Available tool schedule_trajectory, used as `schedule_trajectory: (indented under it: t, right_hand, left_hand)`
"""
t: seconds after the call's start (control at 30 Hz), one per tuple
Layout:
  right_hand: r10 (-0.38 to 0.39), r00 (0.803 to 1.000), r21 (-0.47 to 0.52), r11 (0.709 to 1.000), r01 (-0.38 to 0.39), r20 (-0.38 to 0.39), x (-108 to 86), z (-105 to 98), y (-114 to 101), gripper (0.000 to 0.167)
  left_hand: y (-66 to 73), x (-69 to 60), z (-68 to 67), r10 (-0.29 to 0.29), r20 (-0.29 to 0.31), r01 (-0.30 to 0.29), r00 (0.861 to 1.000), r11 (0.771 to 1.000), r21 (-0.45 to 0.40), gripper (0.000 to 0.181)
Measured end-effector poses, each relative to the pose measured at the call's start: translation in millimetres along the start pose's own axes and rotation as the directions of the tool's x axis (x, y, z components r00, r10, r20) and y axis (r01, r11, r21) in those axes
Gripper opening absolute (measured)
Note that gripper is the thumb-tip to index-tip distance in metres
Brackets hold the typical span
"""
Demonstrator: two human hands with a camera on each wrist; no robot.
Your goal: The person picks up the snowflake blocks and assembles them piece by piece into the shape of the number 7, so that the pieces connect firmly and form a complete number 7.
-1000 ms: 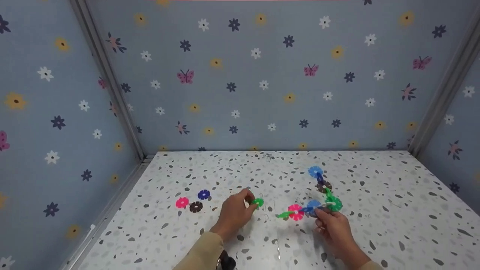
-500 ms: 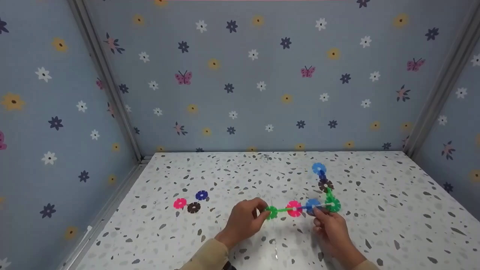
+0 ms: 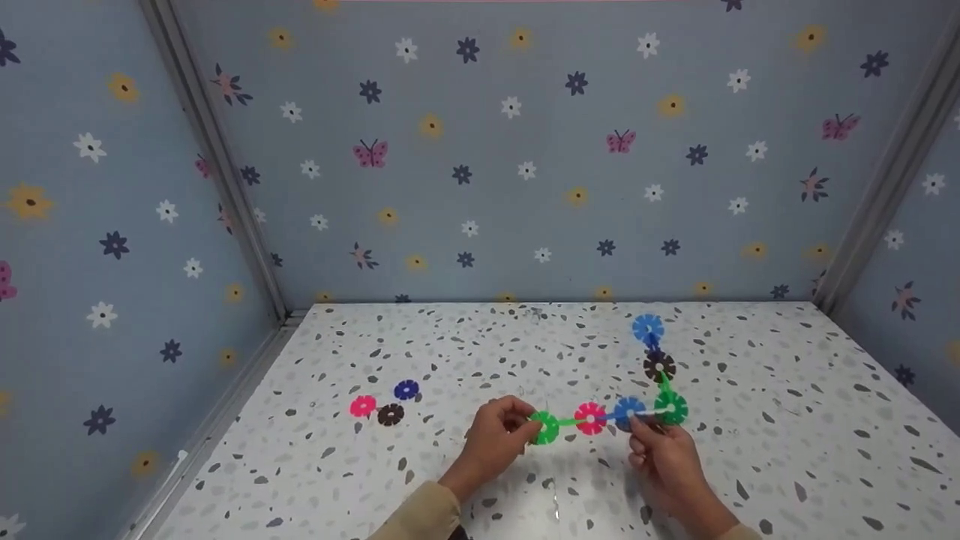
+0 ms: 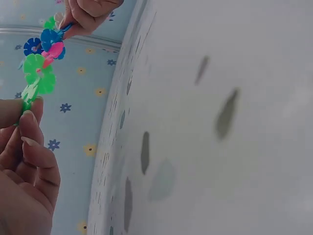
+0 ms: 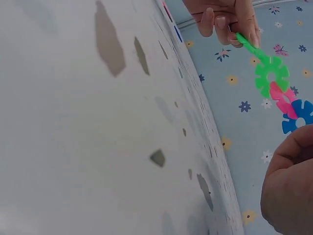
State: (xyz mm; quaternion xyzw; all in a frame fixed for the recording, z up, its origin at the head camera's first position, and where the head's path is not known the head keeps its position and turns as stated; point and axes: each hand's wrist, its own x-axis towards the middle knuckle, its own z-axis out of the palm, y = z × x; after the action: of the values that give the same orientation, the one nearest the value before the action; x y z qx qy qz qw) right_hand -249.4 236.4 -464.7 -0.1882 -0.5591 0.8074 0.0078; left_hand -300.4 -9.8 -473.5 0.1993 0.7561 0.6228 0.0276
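Note:
A chain of notched plastic discs hangs between the two hands above the table. My left hand (image 3: pixel 495 439) pinches the green disc (image 3: pixel 545 427) at its left end; in the left wrist view the thumb and fingers grip that disc's edge. From there run a light green disc seen edge-on, a pink disc (image 3: pixel 591 418) and blue discs (image 3: pixel 628 409). My right hand (image 3: pixel 671 457) pinches the chain near the blue and white discs. Beyond it the chain bends away at a green disc (image 3: pixel 673 409), through a brown disc (image 3: pixel 659 367) to a light blue disc (image 3: pixel 648 328).
On the speckled white table (image 3: pixel 315 480), left of the hands, lie a loose pink disc (image 3: pixel 363 406), a dark brown disc (image 3: pixel 391 414) and a dark blue disc (image 3: pixel 406 388). Flower-patterned panels (image 3: pixel 480 150) with metal corner posts stand behind and at both sides.
My left hand has moved right with its green disc, which now joins the chain's left end. The chain's far end has swung slightly up and right, while my right hand has kept its grip.

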Motion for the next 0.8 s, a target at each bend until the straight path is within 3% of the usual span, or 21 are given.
schedule_trajectory:
  t: [0.23, 0.4, 0.5, 0.63, 0.8]
  right_hand:
    - [-0.045, 0.999, -0.044, 0.998, 0.044, -0.026, -2.0, 5, 3, 0.018]
    - [-0.136, 0.99, -0.122, 0.984, 0.132, -0.027, -6.9, 11, 7, 0.016]
    - [-0.177, 0.984, -0.151, 0.973, 0.173, -0.017, -8.4, 13, 7, 0.016]
    - [-0.17, 0.985, -0.11, 0.98, 0.166, -0.026, -7.2, 11, 7, 0.014]
    - [-0.065, 0.996, -0.021, 0.998, 0.064, -0.054, -3.8, 6, 7, 0.013]
  left_hand:
    - [-1.5, -0.4, 2.6, -0.055, -0.054, 0.054, 0.997, 0.998, -0.009, 0.01]
    - [3.6, -4.4, 10.4, 0.008, -0.153, 0.02, 0.988, 0.984, 0.178, 0.006]
    - [7.7, -4.1, 13.3, 0.048, -0.169, -0.004, 0.985, 0.968, 0.249, 0.004]
    - [5.3, -2.2, 11.8, 0.023, -0.148, 0.005, 0.989, 0.983, 0.183, 0.005]
    - [-1.1, -2.2, 5.7, -0.057, -0.072, 0.058, 0.996, 0.998, 0.009, 0.01]
